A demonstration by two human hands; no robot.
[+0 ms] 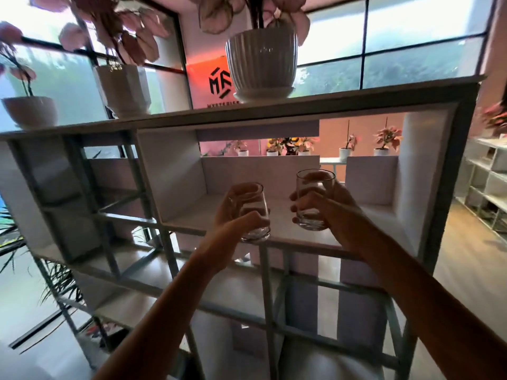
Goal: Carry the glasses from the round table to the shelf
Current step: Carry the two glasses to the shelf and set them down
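A tall white open-backed shelf [301, 109] fills most of the view, split by thin bars into many compartments, with one wide compartment in its upper middle. Behind it stands a large dark-framed window [411, 37]. Three white pots of pink-leaved plants stand along the shelf's top board: a ribbed pot [262, 61] near the middle, a faceted pot [123, 89] left of it, and a low bowl-shaped pot [30, 109] at the left end. An orange sign [208, 83] with a black logo shows between the ribbed and faceted pots. Both bare forearms reach up to the wide compartment. The right hand [337, 212] is wrapped round the right glass [314, 198], a clear tumbler held close to upright above the compartment's board. The left hand [233, 215] curls its fingers and thumb round the left glass [253, 215], which leans a little; its base is right at the front edge of that board, though whether it touches cannot be told. The two glasses are near each other but apart.
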